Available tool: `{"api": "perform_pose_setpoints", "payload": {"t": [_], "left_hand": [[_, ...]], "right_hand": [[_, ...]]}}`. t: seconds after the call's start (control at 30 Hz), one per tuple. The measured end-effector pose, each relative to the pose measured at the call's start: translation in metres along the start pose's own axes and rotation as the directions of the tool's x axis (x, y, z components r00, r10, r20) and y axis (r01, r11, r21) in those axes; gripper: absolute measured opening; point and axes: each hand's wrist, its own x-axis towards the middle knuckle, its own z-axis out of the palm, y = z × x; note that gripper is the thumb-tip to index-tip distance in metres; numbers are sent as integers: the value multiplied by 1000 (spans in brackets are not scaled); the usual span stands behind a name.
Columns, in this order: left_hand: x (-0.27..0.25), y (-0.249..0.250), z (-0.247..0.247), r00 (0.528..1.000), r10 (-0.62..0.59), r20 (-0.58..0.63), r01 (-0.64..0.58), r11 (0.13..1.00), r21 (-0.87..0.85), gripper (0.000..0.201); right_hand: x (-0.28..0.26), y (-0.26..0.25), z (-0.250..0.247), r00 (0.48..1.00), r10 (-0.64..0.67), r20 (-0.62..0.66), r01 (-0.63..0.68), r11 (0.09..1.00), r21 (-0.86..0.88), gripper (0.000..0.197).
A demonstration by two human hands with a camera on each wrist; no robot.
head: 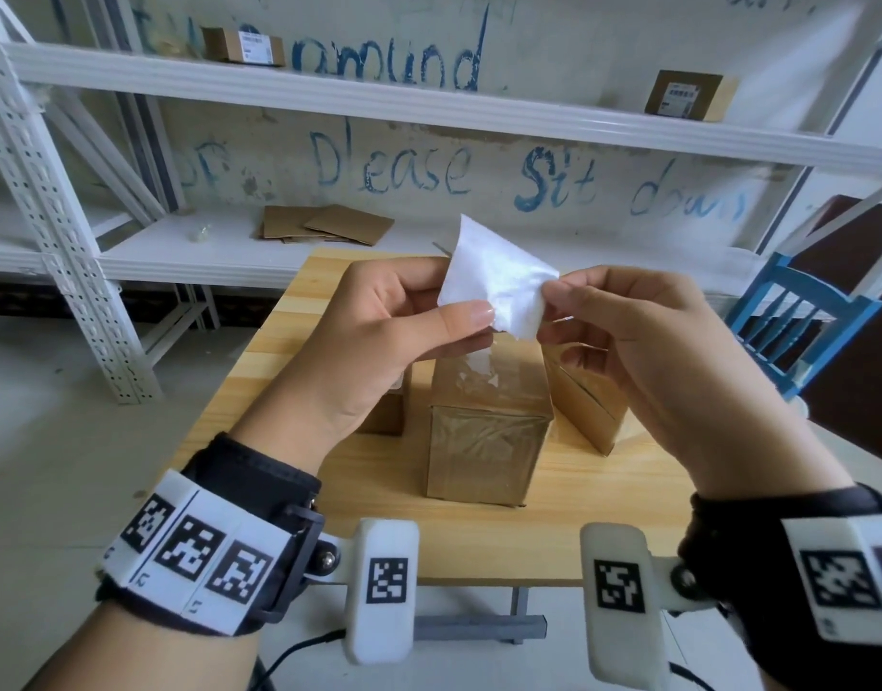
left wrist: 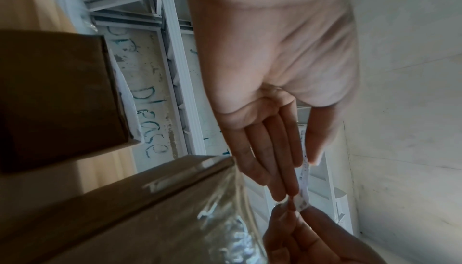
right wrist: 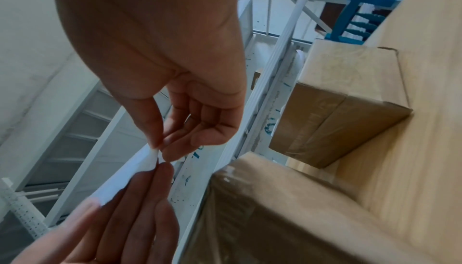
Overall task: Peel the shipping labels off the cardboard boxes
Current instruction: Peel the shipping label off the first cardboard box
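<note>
A peeled white shipping label (head: pixel 493 279) hangs in the air above the boxes, its blank back toward me. My left hand (head: pixel 409 321) pinches its left edge between thumb and fingers. My right hand (head: pixel 623 331) pinches its right corner; the right wrist view shows that pinch on the label (right wrist: pixel 140 166). In the left wrist view the label (left wrist: pixel 304 185) appears edge-on. Below stands a taped cardboard box (head: pixel 488 431) with torn label residue on top. A second box (head: pixel 586 408) lies tilted to its right, and a third box (head: pixel 389 416) is mostly hidden behind my left hand.
The boxes sit on a small wooden table (head: pixel 478 536). White metal shelving (head: pixel 329 97) behind holds two labelled boxes (head: pixel 244 44) (head: pixel 688 97) and flat cardboard pieces (head: pixel 324 224). A blue chair (head: pixel 798 311) stands at the right.
</note>
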Motion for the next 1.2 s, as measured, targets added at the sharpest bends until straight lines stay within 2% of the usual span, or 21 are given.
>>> {"api": "perform_pose_setpoints", "payload": {"t": [0.17, 0.27, 0.47, 0.67, 0.9, 1.0, 1.1, 1.2], "left_hand": [[-1, 2, -2, 999, -22, 29, 22, 1000, 13, 31], [-2, 6, -6, 1000, -27, -3, 28, 1000, 3, 34], [-1, 5, -6, 998, -45, -42, 46, 999, 28, 38], [-1, 2, -7, 995, -73, -63, 77, 995, 62, 26], [-2, 2, -8, 995, -79, -65, 90, 976, 197, 19], [-1, 2, -8, 995, -67, -73, 82, 970, 228, 20], [0, 0, -9, 994, -50, -93, 71, 969, 237, 23], [2, 0, -10, 992, -48, -113, 73, 970, 231, 23]], "right_hand": [[5, 7, -5, 998, 33, -55, -31, 999, 41, 9], [8, 6, -13, 994, 35, -102, -31, 998, 47, 5], [6, 7, -14, 995, -3, -100, 2, 1000, -12, 7], [7, 10, -10, 994, -1, -112, 0, 1000, -9, 6], [11, 9, -16, 974, -1, -228, 1, 1000, -3, 6], [15, 6, -23, 948, -55, -313, 30, 996, -84, 8], [23, 8, -35, 892, -189, -411, 94, 966, -241, 9], [29, 9, -45, 841, -249, -481, 114, 950, -292, 12]]}}
